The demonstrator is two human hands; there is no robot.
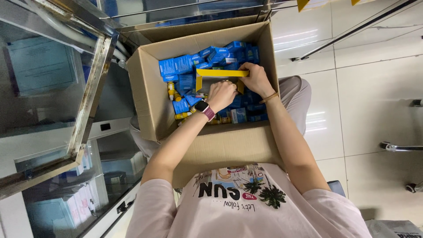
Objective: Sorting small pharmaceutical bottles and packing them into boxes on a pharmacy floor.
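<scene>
Glass cabinet door (pixel 66 92) stands open at far left. Cardboard box (pixel 152 94) sits on your lap, full of small blue cartons (pixel 178 66) plus a few yellow bottles (pixel 171 89). Your left hand (pixel 221 94), grip curled narrow, rests on the yellow tray (pixel 218 73) among the cartons. Your right hand (pixel 255 79) pinches the tray's right end. White tiled floor (pixel 374 101) to the right.

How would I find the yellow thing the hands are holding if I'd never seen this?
Look for the big brown cardboard box resting on the person's lap. Inside, among the little blue packets, both hands grip one open yellow tray-like box: the left hand at its near side, the right hand at its right end. It is the only big yellow piece there; its neighbours are blue.
</scene>
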